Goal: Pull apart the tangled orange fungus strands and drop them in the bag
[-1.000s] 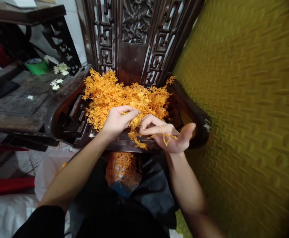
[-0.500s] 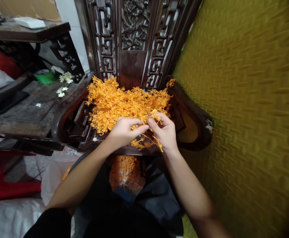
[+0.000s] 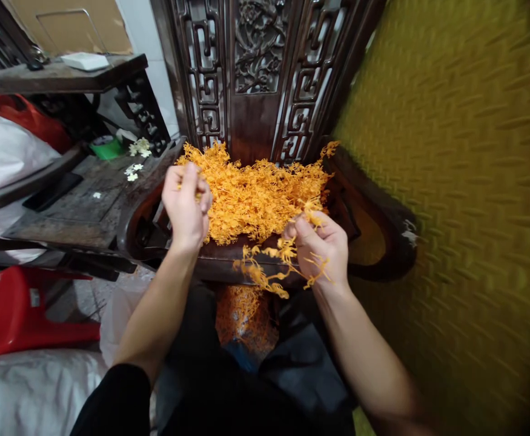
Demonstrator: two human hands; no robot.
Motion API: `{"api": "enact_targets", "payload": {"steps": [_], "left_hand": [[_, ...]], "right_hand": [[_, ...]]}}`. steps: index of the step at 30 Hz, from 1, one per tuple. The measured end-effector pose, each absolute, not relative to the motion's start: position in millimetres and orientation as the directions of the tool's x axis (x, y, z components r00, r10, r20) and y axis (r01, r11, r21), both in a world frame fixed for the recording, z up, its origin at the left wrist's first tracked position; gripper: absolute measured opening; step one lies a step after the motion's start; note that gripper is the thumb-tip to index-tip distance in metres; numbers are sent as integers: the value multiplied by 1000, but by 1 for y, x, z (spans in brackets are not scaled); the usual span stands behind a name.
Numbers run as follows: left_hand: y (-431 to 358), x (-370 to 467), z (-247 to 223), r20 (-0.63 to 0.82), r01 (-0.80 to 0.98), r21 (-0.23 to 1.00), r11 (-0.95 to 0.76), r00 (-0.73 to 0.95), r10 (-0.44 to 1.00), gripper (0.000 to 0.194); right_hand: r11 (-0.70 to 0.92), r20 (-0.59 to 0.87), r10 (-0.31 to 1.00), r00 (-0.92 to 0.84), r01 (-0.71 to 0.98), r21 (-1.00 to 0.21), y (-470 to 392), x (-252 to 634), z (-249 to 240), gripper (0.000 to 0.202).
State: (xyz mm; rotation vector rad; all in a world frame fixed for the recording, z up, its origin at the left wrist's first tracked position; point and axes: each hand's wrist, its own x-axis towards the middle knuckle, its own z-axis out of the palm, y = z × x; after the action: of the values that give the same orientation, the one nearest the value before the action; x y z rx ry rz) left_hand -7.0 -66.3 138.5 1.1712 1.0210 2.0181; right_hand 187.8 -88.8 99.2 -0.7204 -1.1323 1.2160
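A wide heap of orange plastic-looking sprigs (image 3: 260,194) covers the seat of a dark carved wooden chair (image 3: 258,127). My right hand (image 3: 323,245) is closed on a branching orange sprig (image 3: 265,275), which hangs out to the left past the seat's front edge. My left hand (image 3: 186,203) is raised over the heap's left end, its fingers curled; bits of orange show between them, probably a small piece of sprig. Below the seat, between the knees, a clear bag (image 3: 246,321) holds more orange sprigs.
At left, a dark wooden bench (image 3: 65,221) bears a green tape roll (image 3: 106,147) and small white flowers (image 3: 132,171). A red plastic stool (image 3: 14,309) and a whitish sack (image 3: 42,387) stand lower left. A yellow-green textured sheet (image 3: 464,151) rises close on the right.
My hands have come apart: the left moved up and left, away from the right. The sprig in my right hand now hangs more freely. The view has shifted slightly.
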Motion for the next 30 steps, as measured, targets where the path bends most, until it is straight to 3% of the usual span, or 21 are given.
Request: {"api": "enact_targets", "payload": {"steps": [2,4,7,10,20,25,26,28,30], "left_hand": [[-65,-4,137,346,-65,924,-376,-269,899,25],[-71,6,135,285,84,956,-280,-47,957,25],[-82,21,135,334,302,886,-352,110,936,27],[-84,21,137,411,443,781,-440,165,896,17],[-73,24,124,658,640,585,-498,-16,753,12],[-53,-9,134,561,600,741,-302,-306,769,18],[-54,-15,138,500,552,783,-287,-285,818,20],[-62,-18,144,367,487,818,-304,-36,930,24],[-75,-10,148,280,510,773,-378,262,924,23]], "right_hand": [[189,227,967,-118,-269,-944,-89,188,101,26],[178,200,965,-171,-136,-975,-90,185,104,29],[219,215,963,-166,8,-976,-93,180,106,33],[233,227,960,-163,17,-972,-94,177,104,36],[136,162,956,-245,-119,-984,-85,179,107,36],[100,108,942,-317,-41,-994,-94,191,107,38],[104,96,936,-340,7,-995,-94,194,105,38],[127,80,928,-363,108,-986,-91,197,101,38],[157,82,931,-356,186,-970,-85,198,96,39]]}}
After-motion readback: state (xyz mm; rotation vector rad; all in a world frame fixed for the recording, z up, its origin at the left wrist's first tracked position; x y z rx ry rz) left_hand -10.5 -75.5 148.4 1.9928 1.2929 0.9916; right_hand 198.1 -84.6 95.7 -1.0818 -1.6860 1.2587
